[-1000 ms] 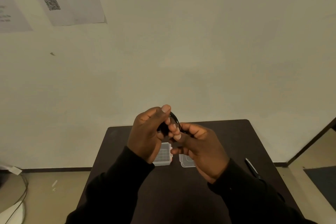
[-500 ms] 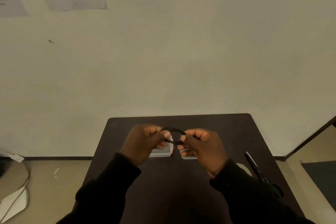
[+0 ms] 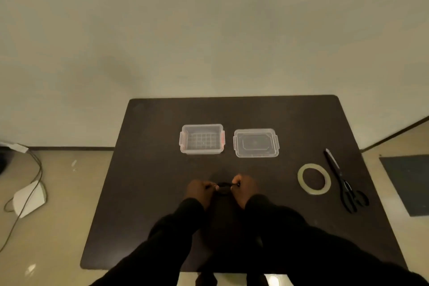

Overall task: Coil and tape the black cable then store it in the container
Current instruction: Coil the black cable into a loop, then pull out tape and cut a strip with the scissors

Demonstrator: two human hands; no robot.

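Both forearms, in black sleeves (image 3: 290, 239), reach forward from the bottom of the view and converge over the near middle of the dark table (image 3: 151, 193); the left hand (image 3: 198, 191) and the right hand (image 3: 245, 188) sit low over the tabletop, knuckles up, facing each other with only a narrow gap between them; whether they rest on the surface or hover just above it cannot be told. The black cable (image 3: 224, 186) spans that gap as a small dark coil; the left hand's fingers (image 3: 210, 185) are curled and pinched on the coil's left end, and the right hand's fingers (image 3: 235, 185) are curled and pinched on its right end; the coil is dark against the dark table, so its exact turns are hard to make out.

Beyond the hands, toward the far side of the table, stands a clear plastic container (image 3: 202, 139), open, with a gridded floor and reddish latches at its sides; just beside it on the right lies its clear lid (image 3: 256, 143), flat on the table; both are well apart from the hands. To the right of the hands lies a roll of tape (image 3: 313, 178), flat on the table; just to its right lies a pair of black scissors (image 3: 343, 181), blades pointing away from the person, handles nearest.
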